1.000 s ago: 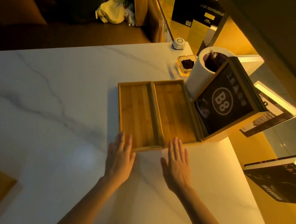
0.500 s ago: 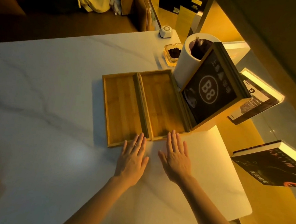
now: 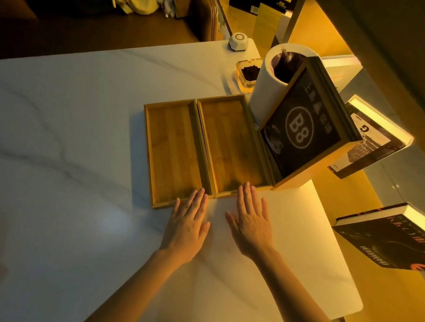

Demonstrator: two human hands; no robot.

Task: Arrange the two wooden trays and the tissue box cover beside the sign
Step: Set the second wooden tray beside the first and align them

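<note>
Two wooden trays side by side on the white marble tabletop (image 3: 63, 145), long edges touching: left tray (image 3: 174, 151), right tray (image 3: 230, 144). Right tray sits just beside the dark "B8" sign (image 3: 301, 133), which tilts up on a wood stand. Left hand (image 3: 189, 224) flat, fingers spread, grasping nothing, fingertips at the left tray's near edge. Right hand (image 3: 249, 220) also flat and empty, fingertips at the right tray's near edge. White cylinder container (image 3: 265, 93) behind the sign, glass ashtray (image 3: 247, 72) just beside it. Tissue box cover: cannot tell.
</note>
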